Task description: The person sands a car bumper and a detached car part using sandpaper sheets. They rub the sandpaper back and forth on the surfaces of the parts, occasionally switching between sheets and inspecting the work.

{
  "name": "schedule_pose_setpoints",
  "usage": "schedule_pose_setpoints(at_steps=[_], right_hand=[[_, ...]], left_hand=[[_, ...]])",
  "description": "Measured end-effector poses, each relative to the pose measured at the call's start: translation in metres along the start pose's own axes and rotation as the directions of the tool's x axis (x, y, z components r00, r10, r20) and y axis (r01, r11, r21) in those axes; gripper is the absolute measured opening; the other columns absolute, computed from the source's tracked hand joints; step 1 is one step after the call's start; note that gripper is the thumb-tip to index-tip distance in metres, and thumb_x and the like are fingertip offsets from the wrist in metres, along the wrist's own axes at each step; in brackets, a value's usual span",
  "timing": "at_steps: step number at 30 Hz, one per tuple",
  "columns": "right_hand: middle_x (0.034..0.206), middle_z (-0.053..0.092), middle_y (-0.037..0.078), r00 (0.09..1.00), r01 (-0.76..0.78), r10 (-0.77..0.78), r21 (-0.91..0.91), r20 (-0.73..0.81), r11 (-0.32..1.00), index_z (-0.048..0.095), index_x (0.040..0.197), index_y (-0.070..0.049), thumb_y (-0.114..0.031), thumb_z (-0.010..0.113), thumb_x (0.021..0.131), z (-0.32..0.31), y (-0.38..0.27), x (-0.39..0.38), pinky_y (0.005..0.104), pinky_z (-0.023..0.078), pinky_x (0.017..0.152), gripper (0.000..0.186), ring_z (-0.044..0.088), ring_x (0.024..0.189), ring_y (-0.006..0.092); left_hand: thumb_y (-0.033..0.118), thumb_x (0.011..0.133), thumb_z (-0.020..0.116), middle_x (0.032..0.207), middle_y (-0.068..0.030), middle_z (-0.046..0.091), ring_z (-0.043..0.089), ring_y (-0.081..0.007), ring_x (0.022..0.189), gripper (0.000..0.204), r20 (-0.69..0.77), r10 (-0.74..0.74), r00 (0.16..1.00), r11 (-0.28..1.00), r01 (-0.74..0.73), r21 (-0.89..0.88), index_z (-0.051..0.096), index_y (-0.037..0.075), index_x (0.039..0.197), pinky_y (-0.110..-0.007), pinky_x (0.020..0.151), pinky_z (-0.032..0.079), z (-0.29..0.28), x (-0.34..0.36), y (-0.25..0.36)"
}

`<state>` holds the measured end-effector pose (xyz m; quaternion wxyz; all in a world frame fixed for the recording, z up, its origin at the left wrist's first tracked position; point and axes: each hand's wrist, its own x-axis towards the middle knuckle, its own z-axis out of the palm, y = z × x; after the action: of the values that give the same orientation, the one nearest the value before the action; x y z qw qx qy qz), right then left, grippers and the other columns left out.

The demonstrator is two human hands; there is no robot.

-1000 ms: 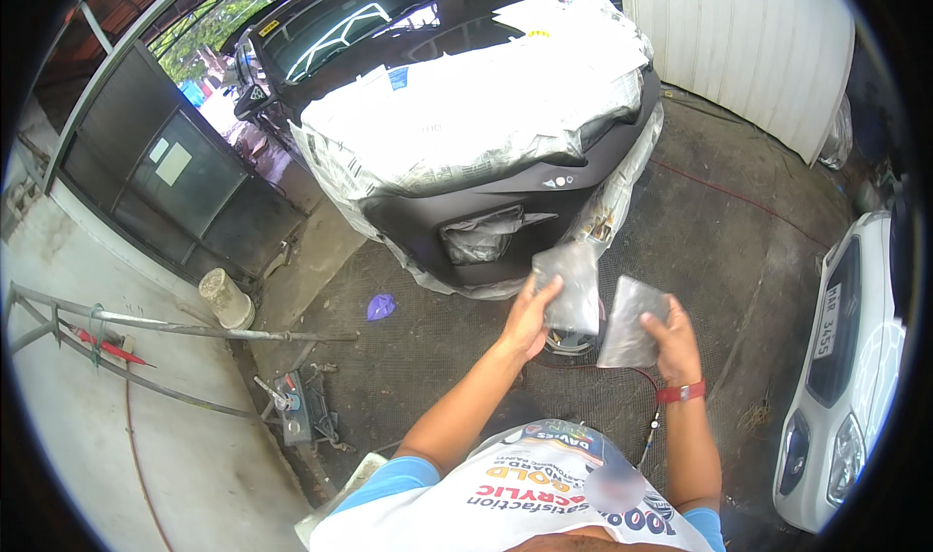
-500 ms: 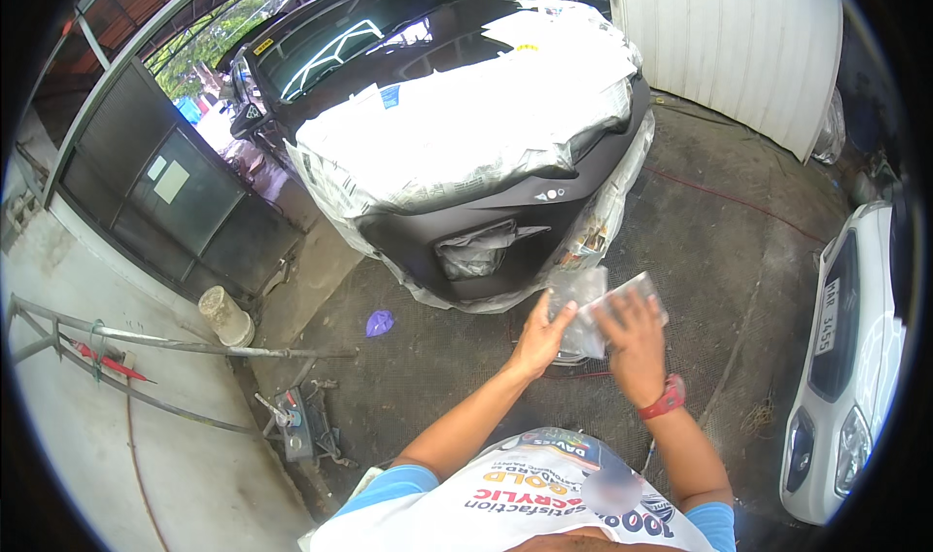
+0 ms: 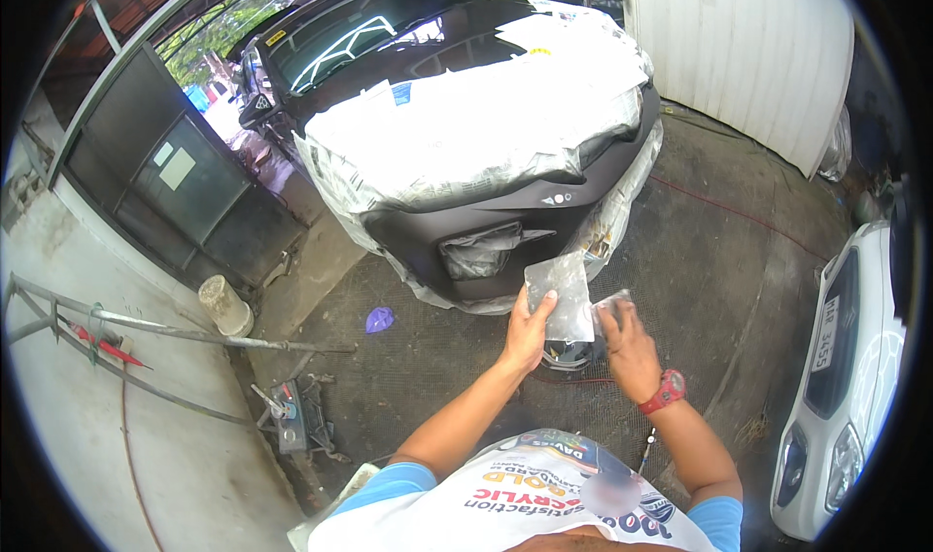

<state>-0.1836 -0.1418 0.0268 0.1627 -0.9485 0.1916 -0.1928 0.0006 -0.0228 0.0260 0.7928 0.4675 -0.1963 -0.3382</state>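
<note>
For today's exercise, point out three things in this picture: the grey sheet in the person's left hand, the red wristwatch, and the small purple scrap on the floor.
grey sheet (image 3: pixel 561 299), head view, middle of the sheet.
red wristwatch (image 3: pixel 666 393), head view, band on the right wrist.
purple scrap (image 3: pixel 378 319), head view, its centre on the concrete floor.

Masked car (image 3: pixel 466 134) ahead; second car (image 3: pixel 841 377) right; bucket (image 3: pixel 225 305), gate (image 3: pixel 165 192) left
</note>
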Motion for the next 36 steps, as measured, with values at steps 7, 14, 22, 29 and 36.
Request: schedule_pose_setpoints(at_steps=[7,14,22,29,36], right_hand=[[0.151,0.052,0.015,0.989,0.139,-0.143,-0.084,-0.032,0.987,0.065,0.138,-0.02,0.006,0.058,0.083,-0.039,-0.033,0.004,0.0658,0.027,0.121,0.061,0.04,0.148,0.0446],[0.146,0.059,0.012,0.994,0.069,-0.075,-0.081,-0.083,0.994,0.069,0.135,-0.022,0.004,0.061,0.082,-0.047,-0.036,0.016,0.0697,0.018,0.123,0.06,0.041,0.148,0.039],[0.153,0.052,0.011,0.969,0.248,-0.248,-0.012,-0.007,0.969,0.068,0.135,-0.023,0.005,0.064,0.078,-0.066,-0.058,0.004,0.0727,0.017,0.123,0.064,0.04,0.149,0.0387],[0.145,0.05,0.025,0.999,0.015,-0.014,0.022,-0.051,1.0,0.044,0.148,-0.009,0.011,0.054,0.085,-0.014,-0.016,0.006,0.0529,0.058,0.094,0.067,0.057,0.128,0.0516],[0.148,0.051,0.02,0.991,-0.104,0.133,0.72,0.016,0.687,0.044,0.15,-0.002,0.01,0.051,0.089,-0.044,-0.043,0.021,0.0457,0.046,0.115,0.062,0.058,0.135,0.0357]], left_hand=[[0.018,0.106,0.064,0.134,-0.0097,0.064,0.062,-0.0183,0.123,0.048,-0.044,0.043,0.998,0.958,-0.028,0.286,0.047,0.002,0.147,-0.036,0.107,0.049,-0.007,0.002,0.004],[0.024,0.106,0.065,0.128,-0.0128,0.069,0.064,-0.018,0.118,0.044,0.064,0.032,0.997,0.889,-0.058,0.455,0.055,0.0,0.142,-0.032,0.099,0.05,-0.002,-0.009,0.0],[0.02,0.106,0.065,0.132,-0.0094,0.064,0.062,-0.0182,0.119,0.045,-0.184,0.107,0.977,0.994,-0.11,-0.003,0.049,0.003,0.144,-0.035,0.104,0.051,-0.027,0.009,0.007],[0.019,0.105,0.066,0.134,-0.0084,0.064,0.063,-0.0179,0.121,0.048,0.048,-0.069,0.996,0.994,0.073,-0.078,0.048,0.005,0.146,-0.036,0.104,0.052,0.006,0.001,0.013],[0.019,0.101,0.069,0.138,-0.0101,0.063,0.063,-0.0232,0.126,0.056,0.02,-0.197,0.98,0.974,0.197,-0.109,0.045,0.008,0.151,-0.043,0.107,0.053,0.012,-0.004,0.016]])
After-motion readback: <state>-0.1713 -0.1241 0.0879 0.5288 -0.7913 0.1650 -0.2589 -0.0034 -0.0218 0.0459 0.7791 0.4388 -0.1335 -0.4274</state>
